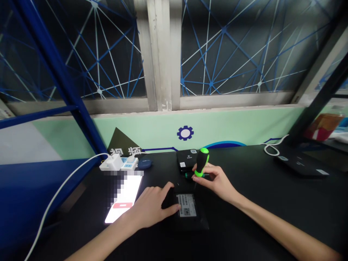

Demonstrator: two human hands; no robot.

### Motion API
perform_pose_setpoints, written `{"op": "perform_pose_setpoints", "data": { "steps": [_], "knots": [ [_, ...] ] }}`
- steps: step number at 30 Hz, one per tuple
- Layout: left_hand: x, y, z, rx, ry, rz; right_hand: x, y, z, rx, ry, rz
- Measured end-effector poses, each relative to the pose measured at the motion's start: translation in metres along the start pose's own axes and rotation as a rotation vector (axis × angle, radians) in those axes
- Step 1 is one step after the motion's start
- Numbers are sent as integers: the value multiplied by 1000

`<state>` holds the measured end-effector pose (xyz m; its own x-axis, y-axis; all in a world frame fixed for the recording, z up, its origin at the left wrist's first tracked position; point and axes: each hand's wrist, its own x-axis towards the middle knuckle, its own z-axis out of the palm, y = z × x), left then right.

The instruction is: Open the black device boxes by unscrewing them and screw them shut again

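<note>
A screwdriver (202, 162) with a black and bright green handle stands nearly upright in my right hand (217, 180), its shaft pointing down. Below it lies a flat black box-shaped device (199, 217) bearing a white printed label (186, 205). My left hand (153, 206) rests at the left side of this device, thumb and index finger spread apart, the thumb touching the label's edge. Just behind my right fingers, a second tool (188, 175) with a dark green handle lies on the table, partly hidden. The screwdriver's tip is too dark to make out.
Another black box (187, 159) sits behind the device. To the left are a lit phone (127, 195), a white power strip (130, 165) with plugs, and a dark blue object (145, 164). A flat black device (301, 165) and white cable (272, 148) lie right, before the wall.
</note>
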<state>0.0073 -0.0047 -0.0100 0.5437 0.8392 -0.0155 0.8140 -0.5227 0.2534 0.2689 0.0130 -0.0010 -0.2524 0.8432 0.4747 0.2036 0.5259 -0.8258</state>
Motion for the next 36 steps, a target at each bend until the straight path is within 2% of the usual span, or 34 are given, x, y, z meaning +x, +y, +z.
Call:
{"op": "perform_pose_setpoints", "data": {
  "steps": [18, 26, 30, 36],
  "knots": [
    [0, 2, -2, 20, 1, 7, -2, -3, 3, 158, -33, 95],
    [1, -1, 2, 8, 20, -1, -2, 0, 5, 149, -13, 73],
    [0, -1, 1, -10, 15, 1, -2, 6, 5, 222, -27, 143],
    [0, 1, -1, -13, 5, 3, -4, 12, 7, 293, 50, 197]
  ]
}}
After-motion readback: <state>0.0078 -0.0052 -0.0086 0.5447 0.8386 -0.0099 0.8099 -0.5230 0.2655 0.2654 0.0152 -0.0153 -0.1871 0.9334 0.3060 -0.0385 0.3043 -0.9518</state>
